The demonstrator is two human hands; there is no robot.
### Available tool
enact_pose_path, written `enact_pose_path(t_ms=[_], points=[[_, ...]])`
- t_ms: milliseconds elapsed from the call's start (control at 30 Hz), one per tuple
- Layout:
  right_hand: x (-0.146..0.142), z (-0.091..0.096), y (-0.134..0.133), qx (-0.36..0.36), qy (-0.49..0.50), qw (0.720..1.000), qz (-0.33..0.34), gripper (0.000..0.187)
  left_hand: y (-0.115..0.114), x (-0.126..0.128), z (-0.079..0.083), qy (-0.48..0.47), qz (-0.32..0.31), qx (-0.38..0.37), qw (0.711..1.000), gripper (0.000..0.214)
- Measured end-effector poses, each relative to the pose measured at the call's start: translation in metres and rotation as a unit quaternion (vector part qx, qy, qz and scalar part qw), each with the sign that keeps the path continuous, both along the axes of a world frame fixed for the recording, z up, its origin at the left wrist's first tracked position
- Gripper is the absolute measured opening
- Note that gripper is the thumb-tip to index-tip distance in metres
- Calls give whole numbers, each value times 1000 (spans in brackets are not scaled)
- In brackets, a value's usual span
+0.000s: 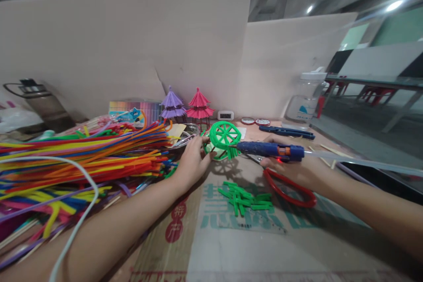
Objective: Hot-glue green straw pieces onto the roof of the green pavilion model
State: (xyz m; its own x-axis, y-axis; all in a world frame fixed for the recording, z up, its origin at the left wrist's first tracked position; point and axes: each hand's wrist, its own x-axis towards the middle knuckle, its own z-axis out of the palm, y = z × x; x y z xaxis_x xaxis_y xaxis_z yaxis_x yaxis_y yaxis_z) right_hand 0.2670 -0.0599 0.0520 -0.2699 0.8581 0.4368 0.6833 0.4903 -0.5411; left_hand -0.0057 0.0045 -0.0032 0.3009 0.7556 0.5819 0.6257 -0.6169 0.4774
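Note:
My left hand (194,161) pinches the edge of a green wheel-shaped craft piece (225,135) with spokes, held upright above the table. In my right hand (287,168) is a blue hot glue gun (271,150), a red light glowing on it and a clear glue stick (360,161) running out of its back. The nozzle meets the lower right edge of the green piece, where short green strips hang. Below lies a pile of cut green pipe-cleaner pieces (243,197). Red-handled scissors (294,191) rest beneath my right hand.
Bundles of colourful pipe cleaners (125,154) fill the left side, crossed by a white cable (94,180). Purple (171,105) and pink (198,105) pagoda models stand behind, beside a small digital clock (225,115). Blue pliers (287,132) and a clear bottle (302,101) are back right.

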Motion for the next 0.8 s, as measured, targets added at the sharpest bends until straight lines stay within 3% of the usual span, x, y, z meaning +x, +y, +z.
enact_pose_path(t_ms=[233, 800], points=[[-3, 5, -3, 14, -2, 1000, 1, 32, -1, 0, 1, 10, 4, 15, 1000, 27], [-2, 2, -5, -29, 1, 1000, -3, 29, 1, 0, -2, 0, 0, 3, 1000, 27]])
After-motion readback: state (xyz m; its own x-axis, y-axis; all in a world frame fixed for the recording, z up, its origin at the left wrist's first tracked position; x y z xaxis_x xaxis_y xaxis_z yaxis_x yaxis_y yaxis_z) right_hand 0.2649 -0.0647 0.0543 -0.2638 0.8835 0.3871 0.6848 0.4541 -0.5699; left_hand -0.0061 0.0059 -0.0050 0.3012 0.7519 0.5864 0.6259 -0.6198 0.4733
